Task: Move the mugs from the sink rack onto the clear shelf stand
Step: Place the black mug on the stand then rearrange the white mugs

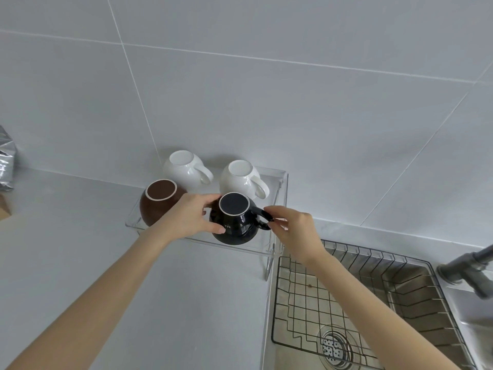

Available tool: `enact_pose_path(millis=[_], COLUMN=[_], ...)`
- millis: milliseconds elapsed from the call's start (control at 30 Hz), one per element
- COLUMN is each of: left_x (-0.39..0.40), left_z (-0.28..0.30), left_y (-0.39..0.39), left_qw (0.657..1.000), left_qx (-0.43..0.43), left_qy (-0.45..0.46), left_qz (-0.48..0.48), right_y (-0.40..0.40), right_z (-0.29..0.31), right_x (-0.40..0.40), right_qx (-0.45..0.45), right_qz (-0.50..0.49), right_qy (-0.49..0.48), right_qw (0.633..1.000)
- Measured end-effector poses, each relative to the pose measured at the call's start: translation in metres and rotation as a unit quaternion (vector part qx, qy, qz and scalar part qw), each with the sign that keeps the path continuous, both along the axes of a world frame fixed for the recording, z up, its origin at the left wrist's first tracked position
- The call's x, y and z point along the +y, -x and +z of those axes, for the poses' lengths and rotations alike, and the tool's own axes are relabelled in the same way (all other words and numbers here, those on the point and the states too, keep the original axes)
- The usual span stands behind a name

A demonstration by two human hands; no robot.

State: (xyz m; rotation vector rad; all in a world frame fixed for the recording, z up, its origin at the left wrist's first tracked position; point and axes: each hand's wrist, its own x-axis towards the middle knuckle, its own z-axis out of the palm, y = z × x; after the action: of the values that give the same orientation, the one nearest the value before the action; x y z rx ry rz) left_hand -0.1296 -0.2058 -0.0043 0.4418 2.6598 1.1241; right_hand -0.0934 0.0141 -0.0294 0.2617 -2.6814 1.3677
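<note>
Gripping black mug (234, 222) near shelf stand (282, 182) front edge, both hands.

You have four mugs on the clear shelf stand (282, 177), all upside down: two white ones (the left white mug (184, 166) and the right white mug (241, 180)), one brown mug (157, 201) and one black mug (234, 222). There is one wire sink rack (346, 297), one faucet (472, 271), and one silver bag (6, 161).

Four mugs (234, 220) on the shelf stand (280, 180), left of the sink rack (346, 295).
</note>
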Motion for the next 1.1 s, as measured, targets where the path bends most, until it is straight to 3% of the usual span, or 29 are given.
enact_pose_path(millis=[367, 667, 800, 900, 1100], left_x=[-0.002, -0.012, -0.008, 0.005, 0.016], left_z=[-0.01, -0.002, 0.012, 0.015, -0.001], left_y=[-0.003, 0.014, 0.048, 0.074, 0.105], left_qw=[0.999, 0.997, 1.0, 0.999, 1.0], left_qx=[-0.009, -0.07, -0.019, 0.016, -0.013], left_qy=[-0.018, -0.003, 0.014, -0.006, -0.017], left_qz=[0.03, -0.019, -0.005, 0.027, 0.012], right_y=[0.003, 0.012, 0.036, 0.056, 0.072], right_z=[-0.004, 0.004, 0.013, 0.008, -0.006], right_x=[0.0, 0.004, 0.001, -0.005, -0.009], right_qx=[-0.019, -0.04, 0.004, -0.011, -0.028], right_qz=[-0.027, -0.022, -0.101, -0.114, -0.133], right_qy=[0.054, 0.047, 0.07, 0.041, 0.061], right_qw=[0.998, 0.998, 0.992, 0.993, 0.989])
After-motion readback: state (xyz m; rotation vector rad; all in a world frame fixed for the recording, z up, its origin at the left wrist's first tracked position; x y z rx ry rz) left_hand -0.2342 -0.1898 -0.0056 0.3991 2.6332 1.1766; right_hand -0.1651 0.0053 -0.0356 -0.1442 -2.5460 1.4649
